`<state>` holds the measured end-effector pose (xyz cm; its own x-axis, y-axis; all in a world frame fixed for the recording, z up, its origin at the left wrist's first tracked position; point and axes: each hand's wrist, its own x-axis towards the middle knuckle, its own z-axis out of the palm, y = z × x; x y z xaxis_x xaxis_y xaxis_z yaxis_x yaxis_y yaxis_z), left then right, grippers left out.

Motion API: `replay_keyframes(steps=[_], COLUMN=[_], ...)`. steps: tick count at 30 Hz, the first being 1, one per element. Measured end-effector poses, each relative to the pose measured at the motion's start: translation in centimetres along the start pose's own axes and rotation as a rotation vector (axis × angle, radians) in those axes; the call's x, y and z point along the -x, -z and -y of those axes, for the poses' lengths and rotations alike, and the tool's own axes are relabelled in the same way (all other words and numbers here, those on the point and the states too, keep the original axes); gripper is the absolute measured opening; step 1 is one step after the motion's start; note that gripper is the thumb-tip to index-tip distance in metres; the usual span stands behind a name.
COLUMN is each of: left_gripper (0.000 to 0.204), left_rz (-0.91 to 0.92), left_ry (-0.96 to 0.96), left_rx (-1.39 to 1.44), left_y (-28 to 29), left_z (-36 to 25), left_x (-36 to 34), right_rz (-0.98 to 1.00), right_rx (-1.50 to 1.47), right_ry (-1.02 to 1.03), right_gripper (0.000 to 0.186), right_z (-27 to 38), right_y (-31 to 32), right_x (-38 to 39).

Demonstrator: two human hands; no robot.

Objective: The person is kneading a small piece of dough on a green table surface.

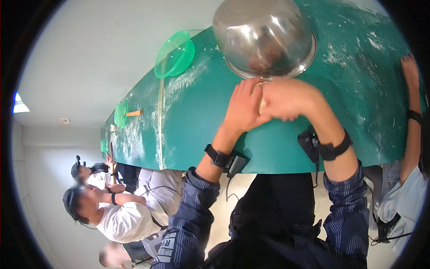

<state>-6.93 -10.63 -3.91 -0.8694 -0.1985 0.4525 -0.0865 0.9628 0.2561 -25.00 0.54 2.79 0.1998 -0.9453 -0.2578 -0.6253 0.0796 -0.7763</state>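
Observation:
My left hand (246,103) and my right hand (289,98) are pressed together over the green table (286,148), their fingers curled around a small pale, dough-like lump (262,105), mostly hidden between them. Just beyond my fingers, a large steel bowl (264,33) sits rim-down with its rounded base up. Dark straps with small boxes and cables are on both forearms.
Green plastic baskets (174,54) (121,114), a wooden stick (134,113) and white powder lie along the table to the left. Several people in pale tops (130,215) are at the lower left. Another person's hand (410,71) rests on the table's right side.

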Motion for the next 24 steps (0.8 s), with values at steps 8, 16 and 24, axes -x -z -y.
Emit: replay_keyframes(steps=[8,16,24], left_gripper=[0.045,0.042,0.041], left_rz=[0.023,-0.068,-0.162], left_ry=[0.010,0.053,0.301], left_rx=[0.030,0.081,0.228], left_y=[0.2,0.3,-0.6], left_z=[-0.1,0.7,-0.3], left_x=[-0.8,-0.8,0.0], right_rz=[-0.263,-0.645,-0.569], right_rx=[0.467,0.827,0.379], right_ry=[0.364,-0.024,0.027], right_gripper=[0.066,0.034,0.078], right_z=[7.0,8.0,8.3], right_y=[-12.4,-21.2,-21.9], right_x=[2.8,1.8,3.7])
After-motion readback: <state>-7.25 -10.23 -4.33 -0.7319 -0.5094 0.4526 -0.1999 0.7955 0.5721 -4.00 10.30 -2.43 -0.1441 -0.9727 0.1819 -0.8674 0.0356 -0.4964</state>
